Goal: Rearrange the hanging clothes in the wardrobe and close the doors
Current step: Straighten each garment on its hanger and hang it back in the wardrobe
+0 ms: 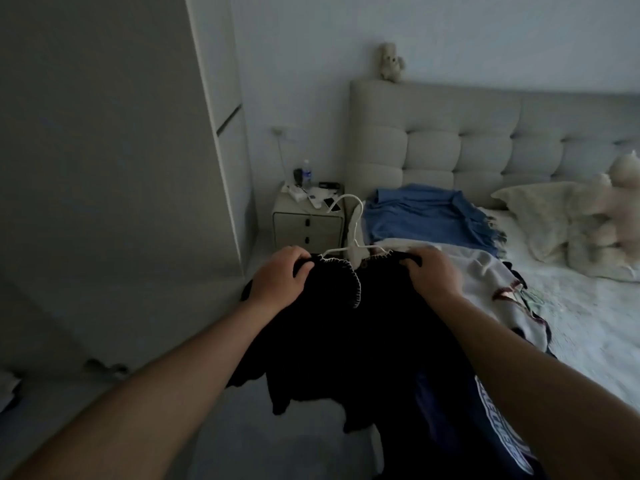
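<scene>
Black top (pixel 346 327) is hanging between both outstretched arms, left hand (pixel 280 271) and right hand (pixel 433 271) each gripping a shoulder, white hanger (pixel 349 237) poking up between them.

Black garment (pixel 346 327) with white-stitched trim, white hanger (pixel 353 233), blue blanket (pixel 422 216), grey tufted headboard (pixel 485 147).

Both bare forearms reach forward, roughly parallel, palms down. Left hand (pixel 280 271) curled closed, fingers gripping the shoulder of a black garment (pixel 346 323), thumb tucked toward centre. Right hand (pixel 434 271) mirrors it, fingers clamped on the other shoulder, wrist slightly bent.
</scene>
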